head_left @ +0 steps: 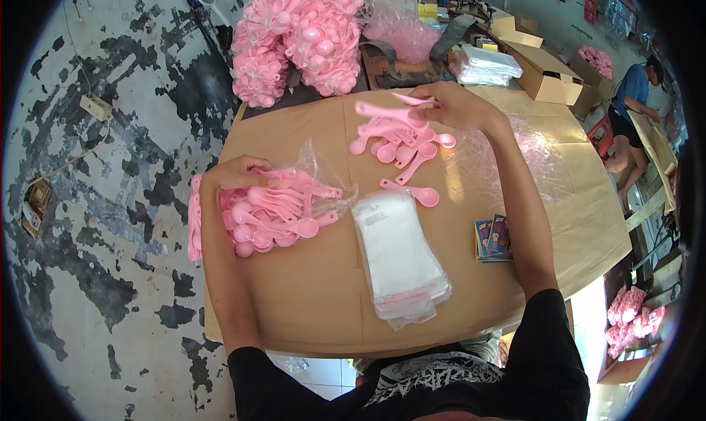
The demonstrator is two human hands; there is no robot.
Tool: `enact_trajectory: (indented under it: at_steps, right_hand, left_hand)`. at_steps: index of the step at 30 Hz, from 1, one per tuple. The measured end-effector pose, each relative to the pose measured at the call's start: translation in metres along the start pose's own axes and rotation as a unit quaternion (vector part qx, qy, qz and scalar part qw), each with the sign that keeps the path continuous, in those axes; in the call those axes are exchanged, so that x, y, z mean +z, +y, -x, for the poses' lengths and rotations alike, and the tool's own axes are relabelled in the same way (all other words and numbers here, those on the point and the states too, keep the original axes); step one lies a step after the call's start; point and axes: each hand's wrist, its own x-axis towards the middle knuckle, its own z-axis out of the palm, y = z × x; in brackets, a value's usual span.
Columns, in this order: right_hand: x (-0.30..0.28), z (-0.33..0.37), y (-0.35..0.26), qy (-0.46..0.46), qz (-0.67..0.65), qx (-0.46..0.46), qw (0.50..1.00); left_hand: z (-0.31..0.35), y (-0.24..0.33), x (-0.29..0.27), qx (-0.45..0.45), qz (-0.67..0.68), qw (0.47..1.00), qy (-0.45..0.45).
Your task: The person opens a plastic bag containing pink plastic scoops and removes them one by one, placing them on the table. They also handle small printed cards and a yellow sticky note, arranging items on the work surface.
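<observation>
A clear plastic bag [318, 163] lies on its side at the left, with a heap of pink spoons [276, 211] in and around its mouth. My left hand [237, 172] rests at the far edge of this heap, its fingers curled over the bag and spoons. Farther right, my right hand [457, 106] is closed on a few pink measuring spoons [390, 113], slightly blurred, above a smaller loose pile of pink spoons [404, 143]. Between the piles and my body lies a stack of clear flat bags [401, 252].
Small printed cards [493, 237] lie beside my right forearm. Crumpled clear plastic [533, 156] spreads over the table's right side. Big bags of pink spoons [298, 38], packed clear bags [485, 64] and a cardboard box [540, 68] stand at the back. Another person [634, 101] works far right.
</observation>
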Motion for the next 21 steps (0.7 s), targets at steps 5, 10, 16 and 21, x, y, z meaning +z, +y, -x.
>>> enact_trajectory:
  at_steps: [5,10,16,21]
  right_hand:
    - [0.013,-0.004,-0.036,0.001,0.059,-0.009,0.998]
    - [0.075,-0.004,-0.108,-0.139,0.097,-0.098,0.981]
    - [0.13,-0.028,-0.126,-0.24,0.149,-0.014,0.959]
    - [0.15,-0.038,-0.116,-0.192,0.231,-0.063,0.952]
  left_hand:
    - [0.004,-0.022,-0.01,-0.004,0.037,0.997,-0.063]
    - [0.008,-0.02,-0.008,0.002,0.046,0.997,-0.066]
    - [0.004,-0.004,0.001,0.002,0.008,0.999,-0.051]
    - [0.003,-0.003,0.002,-0.018,0.039,0.999,-0.028]
